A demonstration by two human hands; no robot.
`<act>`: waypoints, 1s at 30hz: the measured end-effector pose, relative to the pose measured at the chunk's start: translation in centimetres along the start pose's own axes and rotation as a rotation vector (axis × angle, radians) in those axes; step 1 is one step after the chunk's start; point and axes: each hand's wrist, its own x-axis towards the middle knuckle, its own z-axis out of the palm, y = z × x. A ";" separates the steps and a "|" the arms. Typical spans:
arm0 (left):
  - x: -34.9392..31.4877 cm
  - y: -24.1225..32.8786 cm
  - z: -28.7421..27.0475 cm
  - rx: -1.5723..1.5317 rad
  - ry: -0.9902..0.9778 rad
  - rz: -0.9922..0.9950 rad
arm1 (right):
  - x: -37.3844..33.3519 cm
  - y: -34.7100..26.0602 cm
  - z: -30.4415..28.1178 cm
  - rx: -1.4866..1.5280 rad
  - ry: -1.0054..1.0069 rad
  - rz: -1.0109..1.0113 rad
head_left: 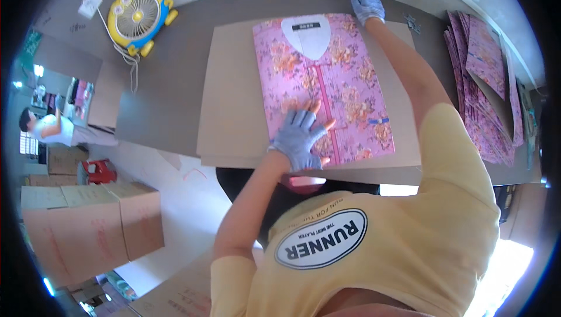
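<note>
A folded pink floral garment (345, 77) lies on brown cardboard (229, 100) on the table, its white heart-shaped neck piece (312, 42) at the far end. My left hand (299, 140), in a grey-blue fingerless glove, rests on the garment's near part with fingers spread. Past the garment's far right corner, my right hand (368, 6), gloved the same way, is over the table's far edge. Its fingers are apart and nothing shows in it. To its right lies a small heap of grey clip-like pieces (412, 23).
Pink floral pieces (482, 89) are stacked at the table's right end. A yellow and blue fan (138, 20) with a white cord sits at the far left of the table (166, 77). Cardboard boxes (87, 229), a red stool (98, 171) and another person (55, 128) are off to the left.
</note>
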 end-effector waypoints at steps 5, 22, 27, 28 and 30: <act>0.3 0.6 -0.4 -0.056 -0.086 -0.016 | -17.8 -1.9 -11.1 -0.067 -0.474 -0.510; 13.8 -14.6 0.1 0.398 0.312 -0.779 | -29.6 -6.3 -19.2 -0.122 -0.528 -0.276; 13.6 -13.9 -0.2 0.356 0.324 -0.775 | -29.7 -6.4 -19.2 -0.108 -0.564 -0.298; 13.4 -13.6 -0.5 0.342 0.317 -0.774 | -29.5 -6.4 -19.1 -0.096 -0.566 -0.308; 13.5 -12.8 -0.8 0.315 0.291 -0.782 | -29.5 -6.3 -19.3 -0.089 -0.583 -0.325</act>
